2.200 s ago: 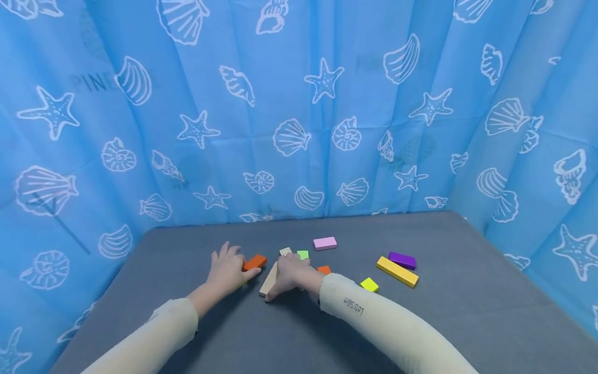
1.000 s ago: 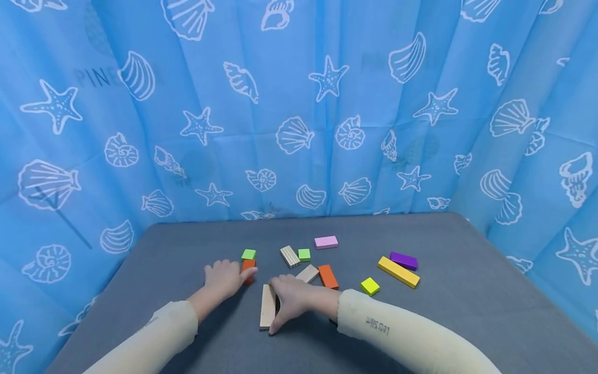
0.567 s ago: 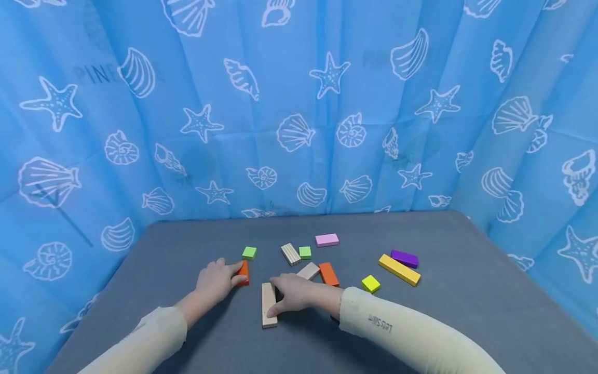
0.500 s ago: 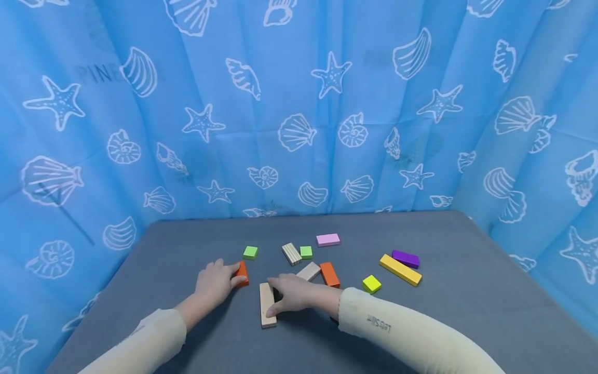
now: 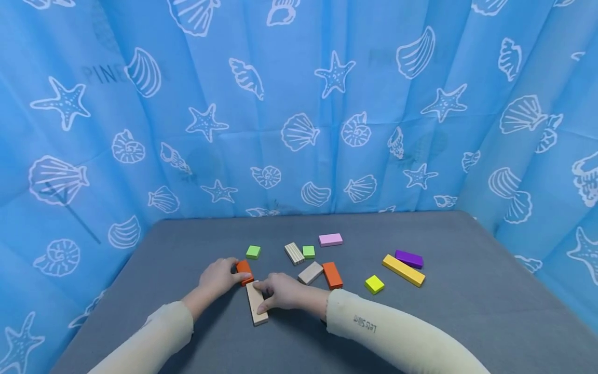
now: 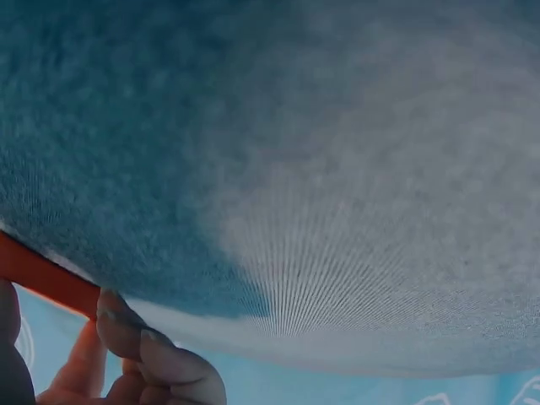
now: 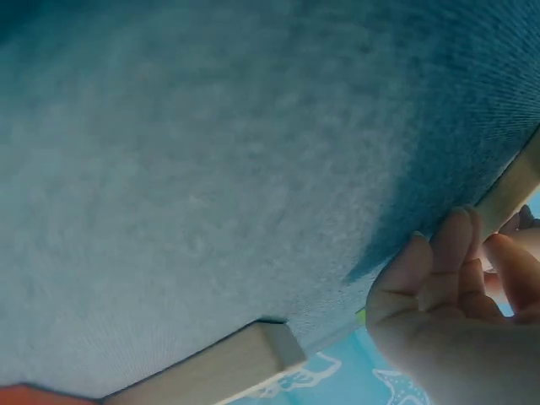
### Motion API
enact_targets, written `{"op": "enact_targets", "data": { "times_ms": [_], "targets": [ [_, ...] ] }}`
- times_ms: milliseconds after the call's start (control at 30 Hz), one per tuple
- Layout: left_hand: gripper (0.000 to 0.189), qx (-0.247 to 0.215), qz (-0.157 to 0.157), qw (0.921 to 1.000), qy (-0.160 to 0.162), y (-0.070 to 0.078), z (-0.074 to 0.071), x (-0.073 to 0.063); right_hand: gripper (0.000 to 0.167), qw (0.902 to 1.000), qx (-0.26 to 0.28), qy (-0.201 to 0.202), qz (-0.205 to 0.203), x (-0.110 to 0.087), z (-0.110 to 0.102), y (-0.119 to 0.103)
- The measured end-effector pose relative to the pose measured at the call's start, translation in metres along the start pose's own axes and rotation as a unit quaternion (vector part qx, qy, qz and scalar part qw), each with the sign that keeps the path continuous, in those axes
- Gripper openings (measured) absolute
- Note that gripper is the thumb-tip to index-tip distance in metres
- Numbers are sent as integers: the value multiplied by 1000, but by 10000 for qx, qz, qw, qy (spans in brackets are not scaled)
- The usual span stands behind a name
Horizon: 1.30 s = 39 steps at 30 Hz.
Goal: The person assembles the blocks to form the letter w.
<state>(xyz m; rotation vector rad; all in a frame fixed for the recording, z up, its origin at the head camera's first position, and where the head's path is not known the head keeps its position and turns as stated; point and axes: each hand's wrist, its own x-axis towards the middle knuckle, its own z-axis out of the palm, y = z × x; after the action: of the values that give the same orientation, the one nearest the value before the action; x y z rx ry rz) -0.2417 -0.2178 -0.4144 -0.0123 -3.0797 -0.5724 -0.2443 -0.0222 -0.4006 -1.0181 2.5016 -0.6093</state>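
My left hand (image 5: 218, 278) pinches an orange wooden block (image 5: 244, 270) between thumb and fingers; the left wrist view shows the fingertips against the orange block (image 6: 46, 277). Just to the right, my right hand (image 5: 282, 292) grips a long plain wooden block (image 5: 257, 306) that lies flat, slightly slanted. Its far end sits right at the near end of the orange block. In the right wrist view, curled fingers of the right hand (image 7: 460, 295) meet the edge of the plain block (image 7: 513, 181). Behind the orange block lies a small green block (image 5: 253, 252).
On the grey table (image 5: 355, 332) lie a striped block (image 5: 294, 254), a second green block (image 5: 308, 252), a short plain block (image 5: 310, 272), another orange block (image 5: 332, 275), and pink (image 5: 330, 239), yellow-green (image 5: 374, 284), amber (image 5: 404, 270) and purple (image 5: 409, 259) blocks. A blue curtain (image 5: 261, 130) hangs behind.
Over the last two seconds the right hand brought the long plain block nearer, then slid it left to the orange block. The left hand turned its orange block, uncovering the small green one.
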Motion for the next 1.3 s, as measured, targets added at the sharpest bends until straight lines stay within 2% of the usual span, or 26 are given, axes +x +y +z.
{"op": "enact_targets", "data": {
  "times_ms": [233,467,833,1300],
  "targets": [
    [54,-126,-150,9996,-204,3,-4,3,56,9995,124,-203,-202,7,-3,4],
    [53,-142,-331,9989,-317,3,-4,5,56,9996,214,-171,-68,9,-2,2],
    [55,-151,-404,9979,-485,1,-2,5,56,9997,143,-197,-100,6,-1,1],
    [55,-125,-433,9981,-416,2,-4,3,58,9995,-3,-322,-62,9,-3,0]
  ]
}}
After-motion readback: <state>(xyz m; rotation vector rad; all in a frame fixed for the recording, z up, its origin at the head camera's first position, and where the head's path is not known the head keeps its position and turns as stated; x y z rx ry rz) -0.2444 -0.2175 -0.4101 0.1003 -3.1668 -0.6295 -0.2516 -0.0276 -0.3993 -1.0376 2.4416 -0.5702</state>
